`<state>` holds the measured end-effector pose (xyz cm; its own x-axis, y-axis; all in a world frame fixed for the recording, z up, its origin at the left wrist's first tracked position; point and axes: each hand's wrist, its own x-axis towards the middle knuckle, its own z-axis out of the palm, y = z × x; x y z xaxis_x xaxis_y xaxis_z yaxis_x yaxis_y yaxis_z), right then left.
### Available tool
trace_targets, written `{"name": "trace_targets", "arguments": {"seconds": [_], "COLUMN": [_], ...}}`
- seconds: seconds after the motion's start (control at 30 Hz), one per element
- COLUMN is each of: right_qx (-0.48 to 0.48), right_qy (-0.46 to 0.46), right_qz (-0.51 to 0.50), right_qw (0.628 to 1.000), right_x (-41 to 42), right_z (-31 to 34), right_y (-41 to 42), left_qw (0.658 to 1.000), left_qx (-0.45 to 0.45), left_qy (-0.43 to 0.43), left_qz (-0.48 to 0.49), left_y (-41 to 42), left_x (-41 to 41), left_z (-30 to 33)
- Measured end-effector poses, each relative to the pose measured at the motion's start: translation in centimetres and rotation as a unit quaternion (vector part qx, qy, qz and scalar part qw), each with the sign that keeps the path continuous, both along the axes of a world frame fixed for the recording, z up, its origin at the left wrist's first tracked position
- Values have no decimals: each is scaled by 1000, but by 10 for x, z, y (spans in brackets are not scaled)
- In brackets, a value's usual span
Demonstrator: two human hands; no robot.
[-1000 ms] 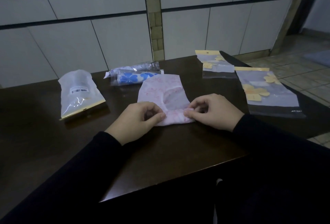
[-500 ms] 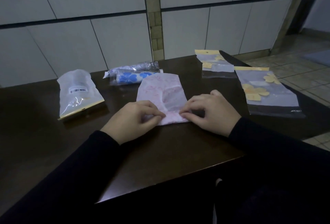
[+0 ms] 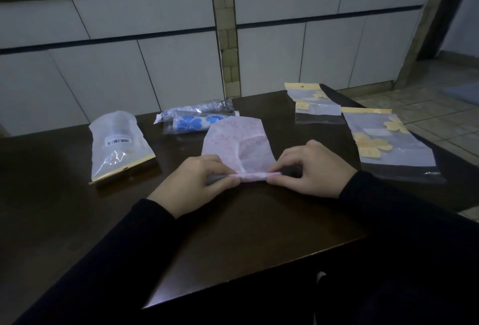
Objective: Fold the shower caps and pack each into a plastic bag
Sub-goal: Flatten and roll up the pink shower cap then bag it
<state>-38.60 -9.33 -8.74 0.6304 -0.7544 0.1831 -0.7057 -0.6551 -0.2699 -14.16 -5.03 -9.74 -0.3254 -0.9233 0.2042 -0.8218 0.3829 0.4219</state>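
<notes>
A pink patterned shower cap [image 3: 238, 143] lies folded flat in the middle of the dark table [image 3: 77, 221]. Its near edge is turned up into a narrow roll. My left hand [image 3: 199, 182] pinches the left end of that roll. My right hand [image 3: 313, 169] pinches the right end, fingers curled over it. Two flat plastic bags with yellow flowers lie to the right, one near [image 3: 388, 143] and one farther back [image 3: 313, 103]. Rolled blue-flowered caps in clear bags [image 3: 197, 118] lie behind the pink cap.
A frosted bag with a barcode label [image 3: 116, 145] lies at the left. White cabinet doors [image 3: 168, 70] stand close behind the table. The table's right edge drops to a tiled floor [image 3: 440, 117]. The near table corner [image 3: 360, 236] is just under my right sleeve.
The near edge of the pink cap has been rolled up and forward between both hands. My hands have spread apart toward the ends of the roll.
</notes>
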Motion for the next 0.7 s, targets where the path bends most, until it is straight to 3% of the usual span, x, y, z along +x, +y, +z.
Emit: {"name": "trace_targets", "arguments": {"seconds": [0.53,0.7], "right_qx": [69,19], "right_qy": [-30,-2], "right_qz": [-104,-102], "right_qw": [992,995], "right_x": [16,19], "right_z": [-7,-9], "right_y": [-15,-13], "left_qw": [996,998], "left_qx": [34,-12], "left_qy": [39,31], "left_qz": [68,47], "left_y": [-21,-20], "left_x": [2,4], "left_z": [3,1]}}
